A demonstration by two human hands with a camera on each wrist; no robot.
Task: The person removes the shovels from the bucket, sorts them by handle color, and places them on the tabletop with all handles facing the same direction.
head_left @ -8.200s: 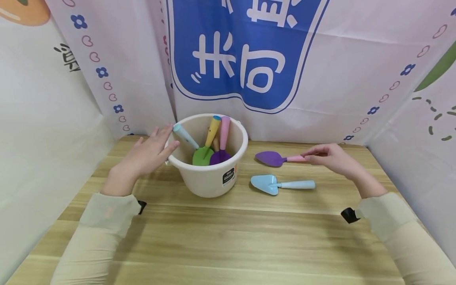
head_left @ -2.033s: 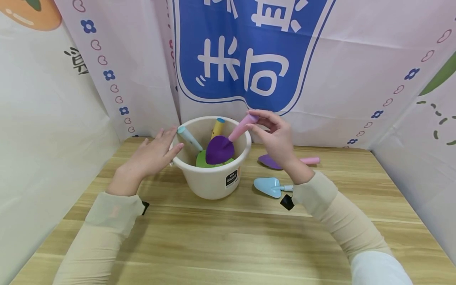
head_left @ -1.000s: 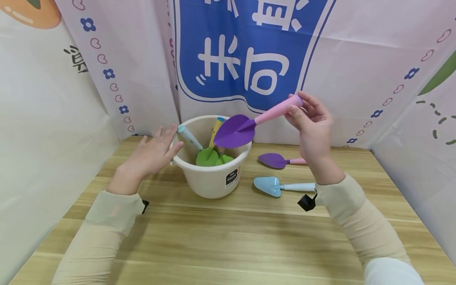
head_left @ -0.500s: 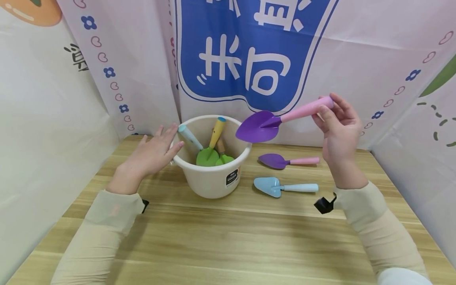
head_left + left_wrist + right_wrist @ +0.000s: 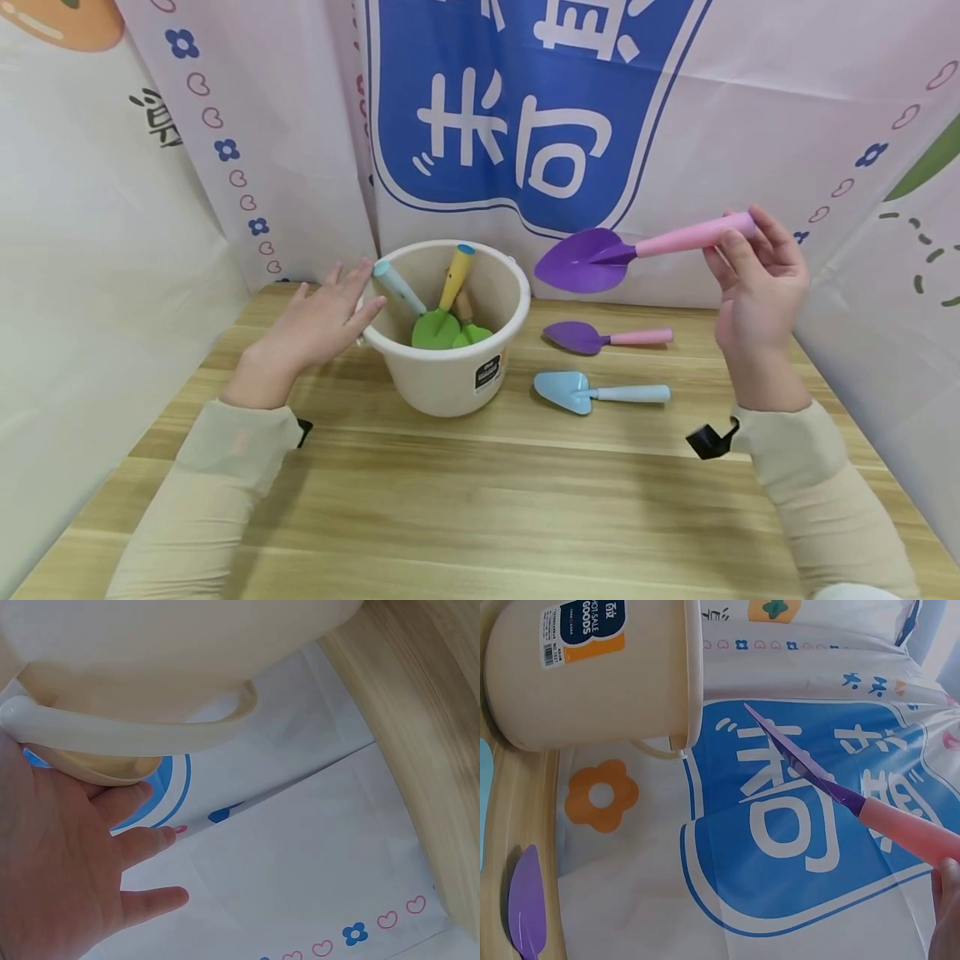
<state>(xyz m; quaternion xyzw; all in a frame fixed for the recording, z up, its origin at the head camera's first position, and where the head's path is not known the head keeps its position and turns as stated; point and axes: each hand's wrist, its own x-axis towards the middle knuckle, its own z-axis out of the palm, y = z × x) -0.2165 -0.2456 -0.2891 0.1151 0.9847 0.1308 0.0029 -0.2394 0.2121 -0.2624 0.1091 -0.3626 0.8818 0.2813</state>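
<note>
In the head view my right hand [image 5: 763, 287] pinches the pink handle end of a purple-bladed trowel [image 5: 585, 260], held in the air right of the bucket with its blade pointing left. My left hand [image 5: 311, 325] rests on the left rim of a cream bucket [image 5: 442, 383], fingers straight; the left wrist view shows its fingers spread beside the bucket's handle [image 5: 127, 735]. Inside the bucket lean a light blue handle [image 5: 400, 287], a yellow-handled green trowel [image 5: 437, 329] and another green tool [image 5: 472, 335] with a brown handle.
On the wooden table [image 5: 480, 500], right of the bucket, lie a smaller purple trowel [image 5: 576, 337] with a pink handle and, nearer, a light blue trowel [image 5: 562, 390]. Printed cloth [image 5: 675, 150] hangs close behind the bucket and along both sides.
My right hand went from the small purple trowel to the bucket, lifted the larger purple trowel out, and carried it right. The small one stays on the table. My left hand keeps its place.
</note>
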